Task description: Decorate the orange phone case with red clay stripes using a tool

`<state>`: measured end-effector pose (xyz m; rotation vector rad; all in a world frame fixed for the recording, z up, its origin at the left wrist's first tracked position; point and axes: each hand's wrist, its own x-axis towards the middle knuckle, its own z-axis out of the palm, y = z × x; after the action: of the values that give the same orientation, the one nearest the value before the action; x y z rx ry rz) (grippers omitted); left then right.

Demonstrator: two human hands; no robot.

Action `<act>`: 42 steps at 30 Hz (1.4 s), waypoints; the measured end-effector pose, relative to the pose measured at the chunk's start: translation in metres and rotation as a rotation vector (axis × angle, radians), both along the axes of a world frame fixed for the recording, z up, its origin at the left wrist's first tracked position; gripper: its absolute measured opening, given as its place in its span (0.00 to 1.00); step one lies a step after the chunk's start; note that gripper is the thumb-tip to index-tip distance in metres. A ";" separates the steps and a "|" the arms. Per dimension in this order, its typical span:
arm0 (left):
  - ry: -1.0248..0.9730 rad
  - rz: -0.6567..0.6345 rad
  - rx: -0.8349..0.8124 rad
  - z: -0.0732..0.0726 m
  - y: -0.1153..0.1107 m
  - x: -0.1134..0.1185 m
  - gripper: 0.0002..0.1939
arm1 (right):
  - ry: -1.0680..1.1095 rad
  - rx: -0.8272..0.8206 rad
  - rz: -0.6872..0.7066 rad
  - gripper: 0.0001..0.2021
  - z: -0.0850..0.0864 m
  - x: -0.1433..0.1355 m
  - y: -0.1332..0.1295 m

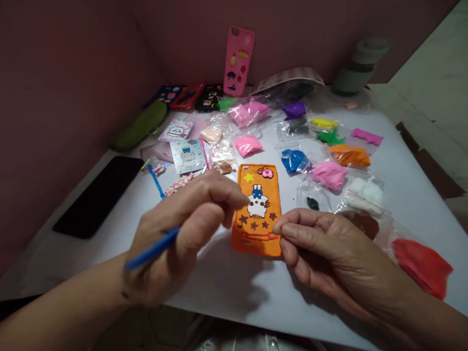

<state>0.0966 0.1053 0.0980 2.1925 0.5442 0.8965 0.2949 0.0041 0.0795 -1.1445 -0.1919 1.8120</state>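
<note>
An orange phone case point(258, 243) lies on the table between my hands, decorated with a white cat face, a yellow star, a pink cupcake shape, several brown stars and a thin red strip near its lower end. My left hand point(183, 226) is closed around a slim blue stick-like tool point(151, 248), held over the case's left side; the tool's far end is hidden. Beside the case's lower right edge, my right hand point(314, 241) pinches thumb and forefinger together. A tiny reddish bit seems to show at those fingertips, too small to name.
Bags of coloured clay, such as red clay point(422, 265) and blue clay point(293, 160), spread over the right and back. A black phone point(98, 197) and a green pouch point(141, 127) lie left. A pink phone case point(239, 61) leans on the back wall near a bottle point(356, 68).
</note>
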 end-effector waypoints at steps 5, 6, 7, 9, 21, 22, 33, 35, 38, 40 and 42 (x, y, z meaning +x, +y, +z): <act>0.036 0.053 -0.226 -0.005 0.004 -0.003 0.30 | -0.090 0.002 -0.055 0.12 -0.002 0.002 0.002; 0.056 0.031 -0.261 -0.005 0.003 -0.002 0.31 | -0.106 0.007 -0.062 0.12 -0.002 0.002 0.002; 0.079 0.005 -0.286 -0.004 0.003 -0.001 0.32 | -0.120 0.011 -0.064 0.11 -0.002 0.003 0.002; 0.112 -0.031 -0.323 0.001 0.003 0.001 0.31 | -0.135 0.011 -0.070 0.11 -0.002 0.004 0.003; 0.079 -0.142 -0.669 0.010 0.012 0.011 0.04 | -0.293 0.151 -0.062 0.11 -0.012 0.008 0.010; 0.073 -0.173 -0.701 0.012 0.011 0.010 0.03 | -0.301 0.169 -0.060 0.10 -0.013 0.008 0.010; 0.061 -0.029 -0.284 0.003 0.001 0.003 0.08 | -0.437 0.350 -0.141 0.09 -0.015 0.010 0.011; 0.066 -0.016 -0.267 -0.003 0.001 0.001 0.08 | -0.460 0.360 -0.154 0.08 -0.016 0.010 0.012; 0.106 -0.064 -0.180 -0.008 0.003 -0.003 0.08 | -0.467 0.365 -0.148 0.08 -0.018 0.012 0.013; 0.152 -0.140 -0.114 -0.008 0.007 -0.005 0.09 | -0.483 0.375 -0.132 0.07 -0.020 0.012 0.013; 0.190 -0.205 -0.073 -0.008 0.010 -0.005 0.10 | -0.504 0.390 -0.125 0.07 -0.022 0.013 0.013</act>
<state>0.0914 0.1153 0.0899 2.2322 0.4235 0.5558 0.3076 0.0175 0.0576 -1.2724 -0.7178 1.2751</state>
